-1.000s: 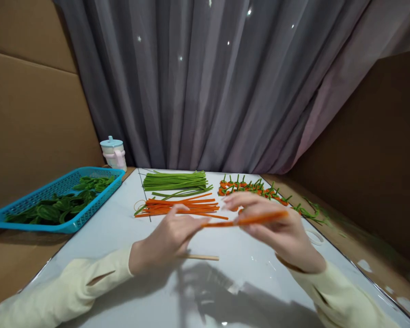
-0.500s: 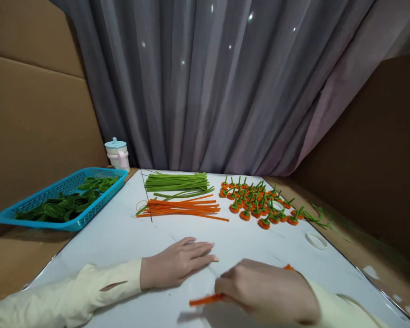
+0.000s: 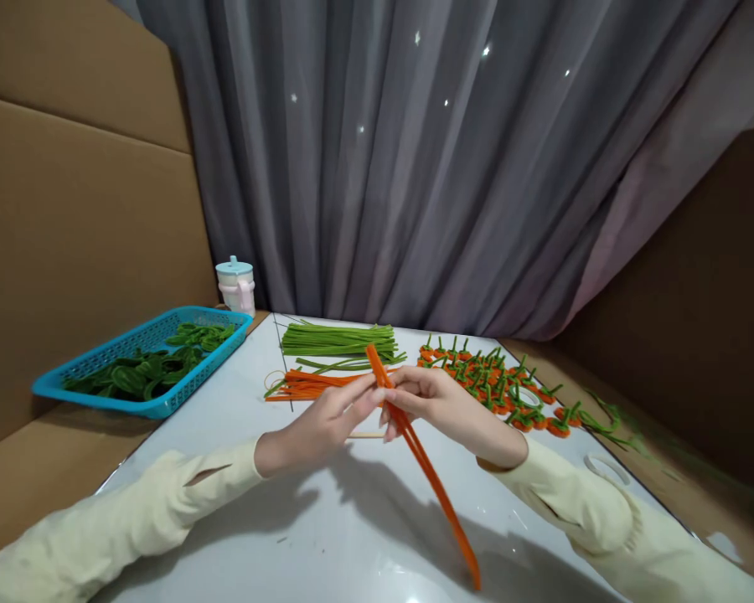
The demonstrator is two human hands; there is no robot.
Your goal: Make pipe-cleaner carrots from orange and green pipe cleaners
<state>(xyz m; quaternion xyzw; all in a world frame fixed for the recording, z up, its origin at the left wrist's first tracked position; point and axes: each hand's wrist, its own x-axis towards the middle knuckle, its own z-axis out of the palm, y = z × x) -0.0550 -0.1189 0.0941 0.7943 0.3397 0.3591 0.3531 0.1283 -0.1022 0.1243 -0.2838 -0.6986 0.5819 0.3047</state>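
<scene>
Both hands meet above the near middle of the white table (image 3: 239, 536). Between them is a slanting bunch of orange pipe cleaners (image 3: 436, 486), its upper end above the fingers and its long tail hanging to the lower right. My left hand (image 3: 317, 427) pinches the bunch near its upper end with thumb and fingers. From the right, my right hand (image 3: 443, 402) grips it at nearly the same spot. A thin pale stick (image 3: 365, 435) shows just below the hands; I cannot tell whether it is held or lies on the table.
Behind the hands lie green pipe cleaners (image 3: 336, 339) and more orange pipe cleaners (image 3: 307, 385). Several small orange pieces with green stems (image 3: 559, 427) stand at right, near a white ring (image 3: 606, 469). At left are a blue basket (image 3: 157, 408) of green leaf shapes and a lidded cup (image 3: 235, 289).
My left hand has risen from the tabletop and closed on the orange pipe cleaners. My right hand has brought them up and inward to meet it. The whole view has shifted slightly.
</scene>
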